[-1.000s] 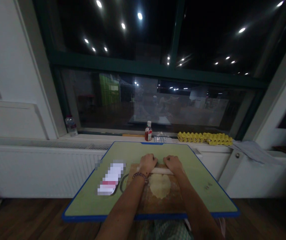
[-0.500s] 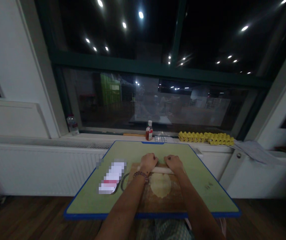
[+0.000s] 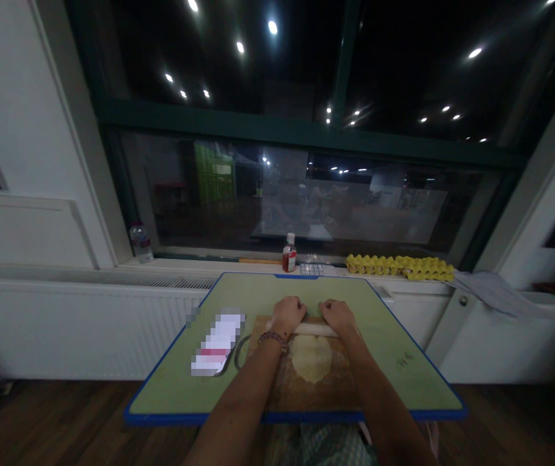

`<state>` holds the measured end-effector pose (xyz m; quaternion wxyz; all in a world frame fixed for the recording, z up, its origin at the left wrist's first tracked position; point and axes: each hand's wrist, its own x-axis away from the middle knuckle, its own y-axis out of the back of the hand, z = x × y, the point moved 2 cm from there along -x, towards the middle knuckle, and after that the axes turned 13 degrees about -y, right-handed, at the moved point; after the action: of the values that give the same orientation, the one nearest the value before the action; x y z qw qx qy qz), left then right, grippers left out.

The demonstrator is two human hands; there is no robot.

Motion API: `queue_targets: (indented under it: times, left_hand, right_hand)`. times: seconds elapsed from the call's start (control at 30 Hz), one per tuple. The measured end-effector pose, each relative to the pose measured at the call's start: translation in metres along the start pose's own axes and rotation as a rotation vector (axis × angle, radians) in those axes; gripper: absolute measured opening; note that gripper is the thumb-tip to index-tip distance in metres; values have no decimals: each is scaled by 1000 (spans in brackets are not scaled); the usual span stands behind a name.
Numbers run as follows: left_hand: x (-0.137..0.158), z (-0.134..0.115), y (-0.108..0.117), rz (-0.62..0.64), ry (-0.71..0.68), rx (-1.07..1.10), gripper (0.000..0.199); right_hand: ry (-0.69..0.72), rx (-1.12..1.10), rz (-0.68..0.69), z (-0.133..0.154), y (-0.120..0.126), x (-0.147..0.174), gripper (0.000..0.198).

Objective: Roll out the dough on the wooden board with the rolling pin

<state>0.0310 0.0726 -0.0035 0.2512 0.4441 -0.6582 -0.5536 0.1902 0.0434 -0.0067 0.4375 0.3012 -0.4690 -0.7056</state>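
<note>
A pale rolling pin (image 3: 315, 330) lies crosswise at the far edge of a flat round of dough (image 3: 311, 360). My left hand (image 3: 289, 314), with a beaded bracelet at the wrist, is closed on the pin's left end. Closed on the right end is my right hand (image 3: 338, 316). Under the dough is a wooden board (image 3: 301, 398) with flour smears. The ends of the pin are hidden inside my hands.
The board rests on a green table with a blue rim (image 3: 403, 388). A blurred-out phone-like screen (image 3: 219, 343) lies left of my arm. On the sill behind stand a red-labelled bottle (image 3: 289, 254), a yellow egg tray (image 3: 398, 266) and a clear bottle (image 3: 141, 243).
Hardly anything differs. My hands and the rolling pin stay almost in place at the dough's far edge, and the view has shifted very slightly.
</note>
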Motion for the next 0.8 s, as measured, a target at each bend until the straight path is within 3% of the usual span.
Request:
queue_targets:
  times: [0.8]
  left_hand:
    - [1, -1, 0, 0, -5, -13, 26]
  right_hand:
    - [-23, -5, -12, 1, 1, 1, 40]
